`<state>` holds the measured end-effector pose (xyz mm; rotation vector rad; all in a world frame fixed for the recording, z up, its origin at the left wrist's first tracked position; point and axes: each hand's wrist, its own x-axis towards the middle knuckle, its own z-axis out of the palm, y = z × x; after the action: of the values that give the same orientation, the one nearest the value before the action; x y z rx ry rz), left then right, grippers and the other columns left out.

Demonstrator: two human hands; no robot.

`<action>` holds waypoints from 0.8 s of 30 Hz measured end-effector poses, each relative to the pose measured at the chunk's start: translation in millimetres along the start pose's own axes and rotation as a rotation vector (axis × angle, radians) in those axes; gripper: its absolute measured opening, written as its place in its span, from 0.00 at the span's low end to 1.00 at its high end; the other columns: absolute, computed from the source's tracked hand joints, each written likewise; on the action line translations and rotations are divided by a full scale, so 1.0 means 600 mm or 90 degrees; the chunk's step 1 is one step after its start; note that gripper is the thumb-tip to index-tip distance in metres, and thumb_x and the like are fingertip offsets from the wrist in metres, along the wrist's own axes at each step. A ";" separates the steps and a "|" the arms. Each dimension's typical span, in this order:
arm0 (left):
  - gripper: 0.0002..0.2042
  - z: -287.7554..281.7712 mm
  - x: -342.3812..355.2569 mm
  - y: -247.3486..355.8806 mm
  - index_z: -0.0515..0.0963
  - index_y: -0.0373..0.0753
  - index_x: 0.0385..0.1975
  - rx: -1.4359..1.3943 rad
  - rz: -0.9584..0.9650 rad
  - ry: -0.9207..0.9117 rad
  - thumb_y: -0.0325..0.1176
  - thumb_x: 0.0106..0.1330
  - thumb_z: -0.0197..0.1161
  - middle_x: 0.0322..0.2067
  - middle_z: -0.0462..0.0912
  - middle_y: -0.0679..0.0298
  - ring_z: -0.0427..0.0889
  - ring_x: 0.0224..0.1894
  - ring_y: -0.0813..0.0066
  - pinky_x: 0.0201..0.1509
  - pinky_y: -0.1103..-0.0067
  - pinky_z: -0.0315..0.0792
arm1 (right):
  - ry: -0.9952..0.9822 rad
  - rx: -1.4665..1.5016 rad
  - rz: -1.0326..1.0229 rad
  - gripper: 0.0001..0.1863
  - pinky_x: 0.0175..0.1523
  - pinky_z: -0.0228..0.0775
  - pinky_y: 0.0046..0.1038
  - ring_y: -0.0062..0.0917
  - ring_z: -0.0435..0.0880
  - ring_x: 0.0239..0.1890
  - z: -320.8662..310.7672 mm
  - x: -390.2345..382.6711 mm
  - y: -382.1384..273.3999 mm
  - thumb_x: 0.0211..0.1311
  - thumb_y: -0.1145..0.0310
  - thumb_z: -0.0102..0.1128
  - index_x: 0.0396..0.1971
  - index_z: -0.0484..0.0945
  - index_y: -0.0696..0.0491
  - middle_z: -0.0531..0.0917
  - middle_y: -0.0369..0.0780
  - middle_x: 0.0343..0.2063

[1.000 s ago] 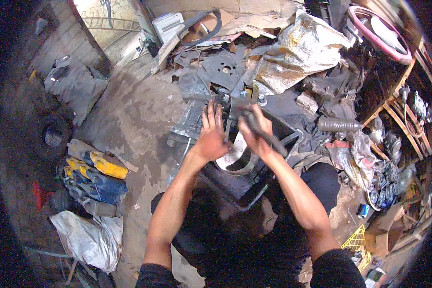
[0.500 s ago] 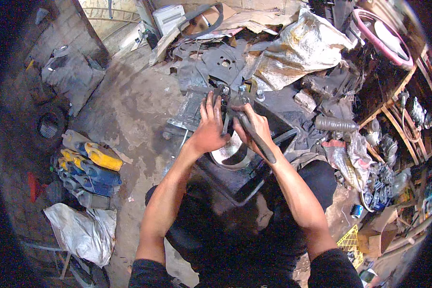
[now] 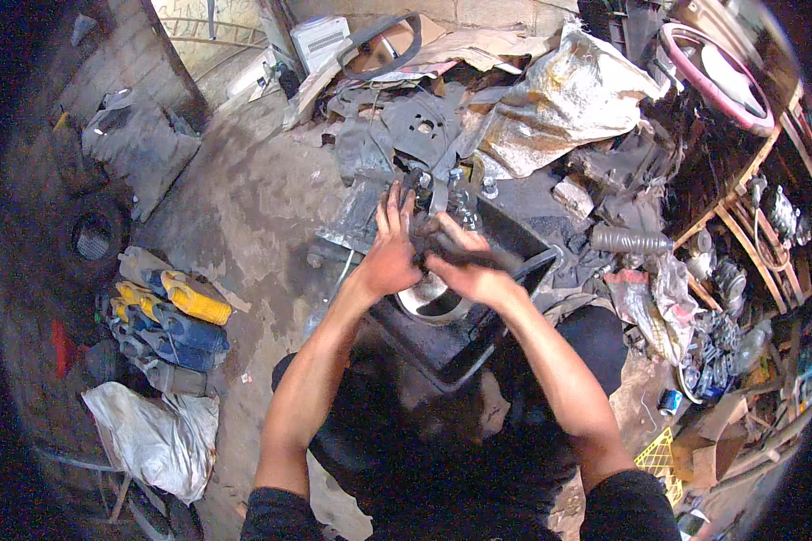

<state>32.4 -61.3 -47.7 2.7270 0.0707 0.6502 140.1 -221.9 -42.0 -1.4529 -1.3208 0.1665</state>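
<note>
A black rectangular tray (image 3: 447, 365) lies between my knees, with a round shiny metal piece (image 3: 435, 303) in it. Over the tray's far left part my left hand (image 3: 386, 257) rests, fingers stretched forward against dark, greasy metal parts (image 3: 421, 185). Close beside it, my right hand (image 3: 478, 275) is closed round a dark long-handled tool (image 3: 467, 251), smeared by motion, so its working end cannot be made out. A grey flat strip (image 3: 439, 197) rises just beyond my fingers. Small glassy or metallic pieces (image 3: 465, 209) sit at the tray's far side.
Yellow and blue plastic containers (image 3: 194, 298) lie on the floor left, near a white sack (image 3: 158, 437) and a tyre (image 3: 90, 236). A stained white sack (image 3: 559, 99) and a pink-rimmed ring (image 3: 717, 81) are at the far right. Metal parts (image 3: 717, 334) pile up right.
My right hand has turned, and the tool's handle has swung from lying along my forearm to nearly crosswise. My left hand stays almost where it was.
</note>
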 end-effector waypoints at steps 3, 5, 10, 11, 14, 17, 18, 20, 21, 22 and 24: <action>0.53 0.002 0.007 0.010 0.42 0.20 0.69 0.005 0.021 0.014 0.33 0.43 0.66 0.69 0.37 0.29 0.34 0.72 0.26 0.73 0.42 0.34 | 0.098 0.038 0.103 0.19 0.50 0.74 0.38 0.38 0.85 0.44 -0.020 0.020 0.015 0.59 0.68 0.61 0.50 0.74 0.56 0.84 0.47 0.41; 0.53 0.006 0.006 0.010 0.42 0.21 0.69 -0.007 0.005 0.023 0.34 0.43 0.66 0.69 0.37 0.30 0.34 0.72 0.26 0.73 0.43 0.34 | 0.270 0.094 0.184 0.20 0.49 0.75 0.38 0.38 0.85 0.43 -0.014 0.031 -0.010 0.60 0.67 0.60 0.51 0.72 0.56 0.84 0.47 0.40; 0.49 -0.001 -0.003 -0.002 0.45 0.21 0.69 -0.001 0.001 -0.036 0.39 0.54 0.68 0.70 0.32 0.31 0.32 0.72 0.29 0.74 0.46 0.41 | 0.001 -0.126 0.019 0.23 0.50 0.75 0.37 0.38 0.85 0.42 -0.003 -0.015 -0.025 0.57 0.70 0.62 0.53 0.72 0.57 0.84 0.49 0.38; 0.48 -0.003 -0.004 -0.004 0.45 0.22 0.69 0.021 0.002 -0.033 0.39 0.54 0.68 0.70 0.32 0.31 0.32 0.72 0.29 0.74 0.46 0.40 | -0.010 -0.081 0.027 0.22 0.50 0.75 0.36 0.36 0.85 0.42 -0.011 -0.008 -0.027 0.57 0.70 0.62 0.53 0.72 0.57 0.84 0.48 0.39; 0.51 -0.002 -0.004 0.000 0.42 0.18 0.68 0.070 0.019 -0.014 0.33 0.46 0.67 0.69 0.38 0.27 0.34 0.73 0.28 0.74 0.44 0.34 | 0.067 0.055 0.148 0.21 0.50 0.75 0.33 0.29 0.83 0.43 -0.033 0.025 -0.038 0.60 0.70 0.60 0.54 0.73 0.54 0.84 0.45 0.40; 0.51 -0.011 0.010 0.024 0.42 0.18 0.68 -0.015 -0.007 -0.015 0.32 0.46 0.67 0.69 0.39 0.27 0.34 0.73 0.28 0.74 0.44 0.34 | 0.146 0.013 0.162 0.18 0.43 0.76 0.33 0.26 0.82 0.37 -0.021 0.028 -0.022 0.62 0.69 0.60 0.51 0.72 0.54 0.83 0.41 0.36; 0.53 -0.009 0.012 0.022 0.41 0.19 0.68 0.013 0.020 -0.010 0.33 0.45 0.68 0.69 0.38 0.27 0.34 0.73 0.28 0.74 0.45 0.33 | 0.038 -0.033 0.069 0.23 0.46 0.76 0.36 0.30 0.84 0.40 -0.025 0.010 -0.011 0.60 0.66 0.63 0.55 0.71 0.55 0.84 0.43 0.38; 0.53 -0.011 0.001 0.009 0.41 0.20 0.69 -0.009 -0.002 -0.030 0.33 0.45 0.68 0.69 0.37 0.28 0.34 0.73 0.28 0.75 0.45 0.34 | -0.074 -0.078 0.031 0.32 0.54 0.75 0.39 0.36 0.84 0.47 -0.015 -0.013 -0.020 0.57 0.64 0.67 0.62 0.68 0.56 0.84 0.47 0.44; 0.53 -0.013 -0.005 0.004 0.41 0.21 0.69 -0.001 -0.016 -0.058 0.33 0.45 0.69 0.69 0.36 0.28 0.34 0.73 0.28 0.75 0.46 0.35 | -0.080 -0.097 0.096 0.36 0.58 0.73 0.39 0.38 0.83 0.52 -0.007 -0.022 -0.025 0.56 0.65 0.67 0.65 0.66 0.56 0.83 0.49 0.48; 0.54 -0.020 -0.008 0.005 0.41 0.21 0.69 0.006 -0.028 -0.085 0.34 0.46 0.69 0.69 0.35 0.28 0.34 0.73 0.27 0.75 0.46 0.36 | -0.170 0.047 0.219 0.39 0.63 0.68 0.38 0.39 0.80 0.57 -0.022 -0.012 -0.030 0.57 0.65 0.66 0.68 0.62 0.57 0.80 0.51 0.55; 0.54 -0.015 -0.004 -0.002 0.41 0.21 0.69 0.041 0.005 -0.046 0.34 0.46 0.69 0.69 0.35 0.27 0.34 0.73 0.28 0.75 0.46 0.36 | -0.067 0.034 0.177 0.27 0.54 0.73 0.39 0.38 0.83 0.51 -0.032 0.005 -0.018 0.59 0.67 0.64 0.59 0.69 0.56 0.83 0.49 0.46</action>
<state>26.5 -57.9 -41.4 2.8108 0.0638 0.5609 148.2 -233.5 -25.0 -1.5957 -1.1832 0.4612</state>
